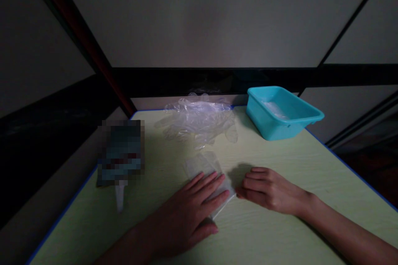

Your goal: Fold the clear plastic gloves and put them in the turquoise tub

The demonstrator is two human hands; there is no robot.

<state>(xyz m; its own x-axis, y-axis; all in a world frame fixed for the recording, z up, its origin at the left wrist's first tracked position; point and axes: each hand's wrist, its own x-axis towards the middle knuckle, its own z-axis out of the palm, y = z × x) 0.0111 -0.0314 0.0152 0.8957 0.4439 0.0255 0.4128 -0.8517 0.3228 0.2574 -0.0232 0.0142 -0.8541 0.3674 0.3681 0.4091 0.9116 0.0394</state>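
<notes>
A clear disposable plastic glove, folded or flattened, lies on the table in front of me. My left hand rests flat over it with fingers spread, covering its middle. At the glove's right corner, my right hand is closed, with thumb and forefinger pinched at the edge; the fingertips partly hide the contact. Beyond both hands sits a loose, crumpled pile of clear plastic gloves.
A turquoise plastic basket stands at the back right with clear plastic inside. At the left is a dark pixelated object with a pale strip below it. The pale table has blue edging and meets a panelled wall.
</notes>
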